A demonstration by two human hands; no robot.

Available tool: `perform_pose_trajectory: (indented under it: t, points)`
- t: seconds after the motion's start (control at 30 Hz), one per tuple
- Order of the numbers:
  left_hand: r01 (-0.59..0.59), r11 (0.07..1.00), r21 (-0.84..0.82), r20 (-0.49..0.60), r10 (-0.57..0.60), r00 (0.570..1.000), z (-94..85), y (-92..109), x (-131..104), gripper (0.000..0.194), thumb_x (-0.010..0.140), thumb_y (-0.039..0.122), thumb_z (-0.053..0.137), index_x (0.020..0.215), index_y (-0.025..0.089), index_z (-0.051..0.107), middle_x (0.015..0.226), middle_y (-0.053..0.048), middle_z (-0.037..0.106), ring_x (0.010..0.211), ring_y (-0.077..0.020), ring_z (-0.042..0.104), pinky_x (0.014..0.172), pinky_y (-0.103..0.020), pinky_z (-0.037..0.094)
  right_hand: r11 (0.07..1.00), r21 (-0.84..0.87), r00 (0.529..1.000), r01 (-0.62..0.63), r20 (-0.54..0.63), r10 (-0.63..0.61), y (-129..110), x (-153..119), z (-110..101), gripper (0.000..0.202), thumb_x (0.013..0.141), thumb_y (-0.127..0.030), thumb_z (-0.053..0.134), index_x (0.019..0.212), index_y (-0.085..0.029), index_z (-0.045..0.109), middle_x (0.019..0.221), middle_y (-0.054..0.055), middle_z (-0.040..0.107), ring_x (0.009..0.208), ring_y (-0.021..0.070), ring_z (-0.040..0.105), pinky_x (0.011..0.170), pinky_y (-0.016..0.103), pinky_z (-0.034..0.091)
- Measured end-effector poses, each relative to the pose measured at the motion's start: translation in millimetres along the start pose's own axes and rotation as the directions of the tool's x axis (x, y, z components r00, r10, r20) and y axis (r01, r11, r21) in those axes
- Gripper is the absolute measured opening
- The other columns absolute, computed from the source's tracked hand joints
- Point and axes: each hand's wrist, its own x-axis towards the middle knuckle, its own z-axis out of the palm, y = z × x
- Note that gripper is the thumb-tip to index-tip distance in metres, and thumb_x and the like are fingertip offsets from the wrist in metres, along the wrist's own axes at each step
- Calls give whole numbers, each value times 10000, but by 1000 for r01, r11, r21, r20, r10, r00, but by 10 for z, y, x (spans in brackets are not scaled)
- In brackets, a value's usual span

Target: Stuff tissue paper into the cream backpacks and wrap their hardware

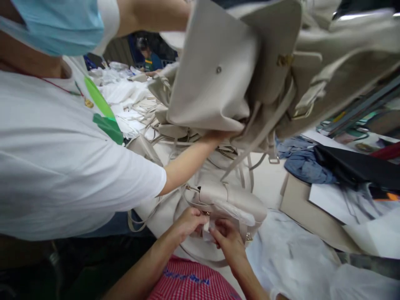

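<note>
Blue letters [187,277] are sewn or printed across the red and white checked apron [193,287], but the cloth curves and they are too unclear for me to read.

The handbag [250,200] lies on the pale table [268,175], just in front of the person, and its lower front is partly hidden by both hands. The left hand [189,224] has its fingertips close together beside a small metal fitting [206,213]; whether they pinch it, I cannot tell. The right hand [230,241] has thumb and bent fingers brought together on the edge of a small white piece [206,236], which may be paper or thin wrapping.

A co-worker in a white shirt [62,158] and a blue mask [62,25] is cut off at the upper left. This co-worker's arms go around a bundle of beige bags [215,83]; one hand is hidden underneath, and the right side is blurred.

The handbag is smooth, like leather, with a rounded end and a puffy white wrap [236,212] across it. To the right lie crumpled clear plastic [290,241], flat brown board [304,208] and wrinkled blue cloth [308,164].
</note>
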Motion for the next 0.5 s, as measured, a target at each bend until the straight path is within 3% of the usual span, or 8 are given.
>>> perform_pose_trajectory:
  t: [0.3, 0.5]
  points:
    - [-46, 999, 12, -117, 47, 992, 92, -144, 51, 253, 633, 264, 731, 553, 165, 512, 471, 32, 533, 428, -95, 460, 460, -230, 362, 988, 154, 998, 18, -61, -9, 113, 23, 29, 410, 565, -554, 748, 761, -212, 634, 558, 3, 669, 522, 197, 609, 490, 291, 455]
    - [-63, 998, -29, -133, 58, 989, 103, -170, 23, 198, 633, 219, 732, 563, 152, 559, 493, 17, 560, 441, -99, 478, 463, -234, 381, 998, 60, 998, 37, -56, -34, 164, 16, 27, 337, 596, -555, 731, 673, -226, 728, 693, 51, 749, 758, 297, 685, 689, 369, 519]
